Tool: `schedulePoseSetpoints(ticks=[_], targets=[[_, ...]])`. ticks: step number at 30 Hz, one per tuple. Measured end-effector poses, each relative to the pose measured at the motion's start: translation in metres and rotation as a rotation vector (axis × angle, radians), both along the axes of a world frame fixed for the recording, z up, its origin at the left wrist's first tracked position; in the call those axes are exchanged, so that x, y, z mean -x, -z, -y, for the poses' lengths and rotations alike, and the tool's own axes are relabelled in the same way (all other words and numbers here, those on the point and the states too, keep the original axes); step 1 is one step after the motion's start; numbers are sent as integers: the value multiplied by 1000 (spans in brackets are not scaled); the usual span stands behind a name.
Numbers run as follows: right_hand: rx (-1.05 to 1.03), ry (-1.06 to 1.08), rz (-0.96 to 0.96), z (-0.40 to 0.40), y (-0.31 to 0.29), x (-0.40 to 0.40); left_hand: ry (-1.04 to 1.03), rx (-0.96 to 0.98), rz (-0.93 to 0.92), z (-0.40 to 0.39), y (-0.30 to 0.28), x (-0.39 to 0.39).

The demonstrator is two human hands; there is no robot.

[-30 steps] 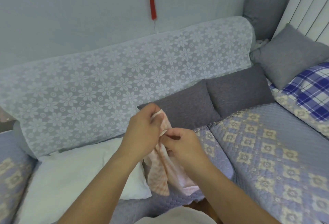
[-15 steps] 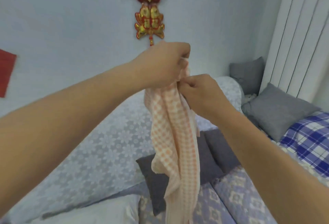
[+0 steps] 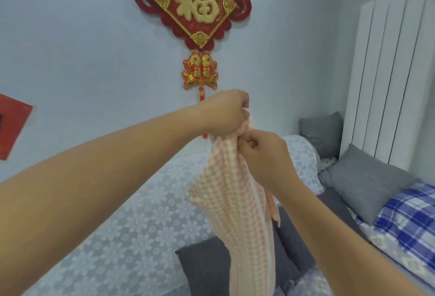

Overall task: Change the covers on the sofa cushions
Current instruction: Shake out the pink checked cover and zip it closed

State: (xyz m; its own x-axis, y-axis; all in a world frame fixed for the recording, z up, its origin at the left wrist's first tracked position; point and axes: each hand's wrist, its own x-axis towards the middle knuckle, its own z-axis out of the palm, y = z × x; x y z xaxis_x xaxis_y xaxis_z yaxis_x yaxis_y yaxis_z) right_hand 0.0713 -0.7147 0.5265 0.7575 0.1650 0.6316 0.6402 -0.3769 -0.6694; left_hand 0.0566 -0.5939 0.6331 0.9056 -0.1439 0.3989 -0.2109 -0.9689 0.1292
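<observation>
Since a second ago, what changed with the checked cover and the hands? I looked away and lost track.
Both hands lifted the orange checked cover from low over the sofa seat to high in front of the wall, so it now hangs full length. The camera tilted up with it. Unchanged: the left hand and right hand still grip its top edge close together, and the grey cushions stay on the sofa.

Lifted the checked cover [image 3: 237, 201] from low over the sofa seat to chest height, before the wall. Hung full length below the fingers [image 3: 244, 113], clear of the seat. Left hand [image 3: 226, 114] stayed above, right hand [image 3: 263, 152] pinching just beneath.
</observation>
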Motion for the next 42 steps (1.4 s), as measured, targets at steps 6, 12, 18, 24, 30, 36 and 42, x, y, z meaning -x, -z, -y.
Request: schedulePoseSetpoints(ticks=[6,12,18,24,30,36,42], targets=[[-239,-75,-19,-6,1,12,2,452,-146,-9,-2,-2],[-331,-19,27,-7,5,13,18,702,-264,-18,2,-2],[-258,-66,-20,-3,0,17,41,694,-307,-22,4,3],[-193,109,79,-5,1,16,-29,595,-311,-14,0,2],[157,106,740,10,9,-4,-125,292,-229,-18,-15,11],[555,-23,1154,39,17,-12,-183,11,57,-40,-29,9],[1291,-413,949,67,182,-22,-408,-13,531,-80,-28,17]])
